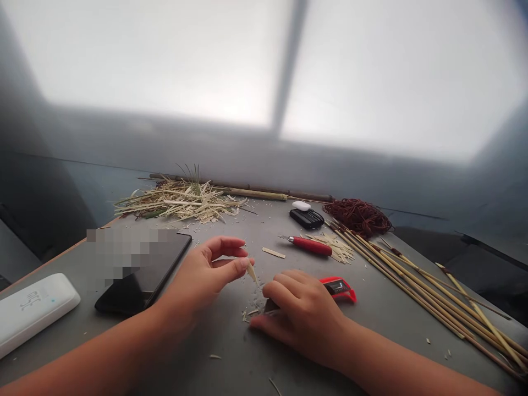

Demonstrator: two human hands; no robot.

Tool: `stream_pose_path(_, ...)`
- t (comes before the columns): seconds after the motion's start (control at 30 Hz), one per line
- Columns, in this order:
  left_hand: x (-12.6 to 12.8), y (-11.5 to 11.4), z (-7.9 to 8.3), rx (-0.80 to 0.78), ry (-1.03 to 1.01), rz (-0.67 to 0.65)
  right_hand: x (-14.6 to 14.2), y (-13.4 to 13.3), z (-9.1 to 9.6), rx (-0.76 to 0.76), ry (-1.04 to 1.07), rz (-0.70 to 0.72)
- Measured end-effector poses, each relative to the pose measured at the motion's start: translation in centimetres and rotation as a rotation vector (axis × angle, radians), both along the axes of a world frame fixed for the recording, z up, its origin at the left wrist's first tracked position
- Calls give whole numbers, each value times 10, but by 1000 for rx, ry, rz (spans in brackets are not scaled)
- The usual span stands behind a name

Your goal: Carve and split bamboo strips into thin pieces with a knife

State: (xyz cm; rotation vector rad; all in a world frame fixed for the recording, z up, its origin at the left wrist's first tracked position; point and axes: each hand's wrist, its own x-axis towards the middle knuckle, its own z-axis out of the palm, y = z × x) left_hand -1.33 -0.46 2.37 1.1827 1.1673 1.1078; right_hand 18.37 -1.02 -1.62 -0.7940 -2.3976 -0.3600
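Observation:
My left hand [208, 269] pinches a small pointed bamboo sliver [252, 271] between thumb and forefinger, just above the grey table [231, 335]. My right hand [303, 313] rests on the table with its fingers curled around a red utility knife [340, 287], whose blade end points toward the sliver. Small shavings [251, 313] lie scattered between the two hands.
A dark phone [144, 275] and a white power bank [33, 308] lie at the left. A pile of bamboo shavings [181, 201] sits at the back. A red-handled knife [309, 245], a black case [306, 218], a tangle of dark red cord [358, 215] and several long bamboo sticks [429, 297] lie to the right.

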Motion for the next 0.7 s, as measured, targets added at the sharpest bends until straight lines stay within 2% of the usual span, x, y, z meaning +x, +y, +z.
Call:
stream_pose_path(0.1,0,0,-3,-16,-12,-19,2,0,6,88,49,19)
stream_pose_path(0.17,0,0,-6,-30,-12,-43,4,-2,11,93,84,55)
stream_pose_path(0.3,2,0,-10,-40,-9,-114,7,-6,21,-26,116,154)
stream_pose_path(0.43,4,-2,-10,-35,-26,-149,6,-7,20,-83,113,139)
stream_pose_path(0.7,7,0,-13,-59,-66,-210,-1,-6,10,104,117,80)
